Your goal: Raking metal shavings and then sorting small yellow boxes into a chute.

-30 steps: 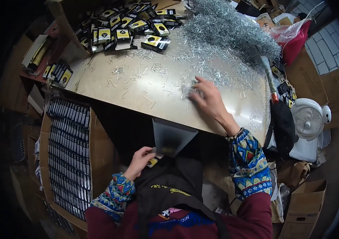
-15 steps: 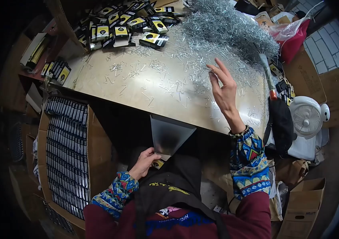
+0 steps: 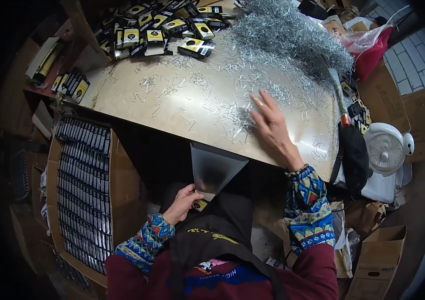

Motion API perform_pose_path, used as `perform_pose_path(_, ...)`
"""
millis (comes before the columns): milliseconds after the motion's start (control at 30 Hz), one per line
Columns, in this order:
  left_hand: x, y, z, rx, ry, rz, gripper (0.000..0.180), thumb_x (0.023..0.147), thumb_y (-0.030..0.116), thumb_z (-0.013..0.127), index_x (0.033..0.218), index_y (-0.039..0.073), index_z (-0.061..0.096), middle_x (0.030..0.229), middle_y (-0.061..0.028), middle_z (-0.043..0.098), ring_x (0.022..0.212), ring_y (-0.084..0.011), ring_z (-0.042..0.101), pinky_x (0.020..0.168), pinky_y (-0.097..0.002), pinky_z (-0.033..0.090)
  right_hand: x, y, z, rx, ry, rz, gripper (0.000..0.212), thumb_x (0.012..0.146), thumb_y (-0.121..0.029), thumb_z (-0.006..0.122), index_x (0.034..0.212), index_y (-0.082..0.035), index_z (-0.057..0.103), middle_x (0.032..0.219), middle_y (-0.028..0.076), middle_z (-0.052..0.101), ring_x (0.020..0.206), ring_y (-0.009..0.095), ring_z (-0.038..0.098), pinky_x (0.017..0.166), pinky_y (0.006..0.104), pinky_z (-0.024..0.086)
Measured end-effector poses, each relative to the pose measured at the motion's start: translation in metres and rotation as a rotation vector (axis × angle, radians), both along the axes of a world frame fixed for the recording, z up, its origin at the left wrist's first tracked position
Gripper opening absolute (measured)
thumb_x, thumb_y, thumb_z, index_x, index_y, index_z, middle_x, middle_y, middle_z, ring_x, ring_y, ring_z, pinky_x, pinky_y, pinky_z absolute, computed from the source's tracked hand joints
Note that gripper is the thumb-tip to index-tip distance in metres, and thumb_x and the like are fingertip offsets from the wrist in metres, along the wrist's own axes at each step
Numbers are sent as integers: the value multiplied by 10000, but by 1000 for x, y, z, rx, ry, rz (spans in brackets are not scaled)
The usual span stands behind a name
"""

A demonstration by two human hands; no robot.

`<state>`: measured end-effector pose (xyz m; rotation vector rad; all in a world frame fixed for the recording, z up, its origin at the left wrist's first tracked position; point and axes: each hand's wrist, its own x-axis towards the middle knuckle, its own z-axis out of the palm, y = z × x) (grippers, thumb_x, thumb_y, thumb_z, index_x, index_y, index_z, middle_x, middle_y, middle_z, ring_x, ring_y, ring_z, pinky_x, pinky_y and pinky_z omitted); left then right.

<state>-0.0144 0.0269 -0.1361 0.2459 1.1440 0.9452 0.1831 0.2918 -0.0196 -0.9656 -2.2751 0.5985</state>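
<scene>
My left hand [image 3: 181, 205] grips a small black-and-yellow box [image 3: 199, 205] at the narrow lower end of a grey metal chute [image 3: 217, 162]. The chute slopes down from the table's front edge. Over the tabletop [image 3: 167, 112], my right hand [image 3: 275, 130] is open, its fingers stretched out beside a small cluster of bent silvery wire pieces [image 3: 237, 122]. Whether the fingertips touch the wires I cannot tell. More such pieces lie scattered around, and a large tangled heap of them [image 3: 292, 40] rises at the back right of the table.
Many black-and-yellow boxes [image 3: 172, 30] are piled at the back left. On the left stands a carton [image 3: 125, 170] packed with rows of small boxes. A white fan [image 3: 385, 147] and a black bag [image 3: 352, 160] sit at the right, with an open carton [image 3: 377, 260] below.
My right hand has come down and slightly left, toward the table's front edge, and more wire pieces are bunched beside its fingers. My left hand stays at the chute with the box.
</scene>
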Motion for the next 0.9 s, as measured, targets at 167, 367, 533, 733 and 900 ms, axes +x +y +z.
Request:
perform_pose_path(167,3,7,7,-17,5,29,200,865,52,604,1065,41,589,920,-14,633,782,-76,594,595,-198,459,-47,-20,-11,238,-189,-50,390,923,-178,608,1298,-80,574,1383,225,486,1309,370,434,1065,435,385)
perform_pose_path(367,5,4,10,-71,-49,6,227,874,46,587,1101,50,582,975,-36,645,877,-142,639,711,-292,544,-34,-13,-1,-362,462,-192,303,916,-76,619,1206,13,628,1206,145,641,1015,218,660,896,285,500)
perform_pose_path(533,5,2,7,-79,-62,30,233,872,46,584,1105,55,584,999,-36,650,887,-141,638,717,-298,544,-22,3,28,-601,703,-40,486,1023,-234,469,1434,7,373,1361,172,527,1260,248,509,1046,332,401)
perform_pose_path(733,5,-3,0,-52,-78,46,252,868,52,591,1119,64,582,1019,-39,653,906,-152,642,743,-319,546,-17,-1,25,-624,420,50,634,1031,-431,352,1497,-15,248,1507,177,353,1426,257,279,1177,358,159)
perform_pose_path(900,13,-1,7,-88,-67,69,206,879,56,587,1085,72,583,995,-36,652,890,-135,644,728,-296,545,-47,-27,-12,128,-242,18,478,996,-256,462,1428,-58,406,1489,218,348,1410,366,280,1158,465,226)
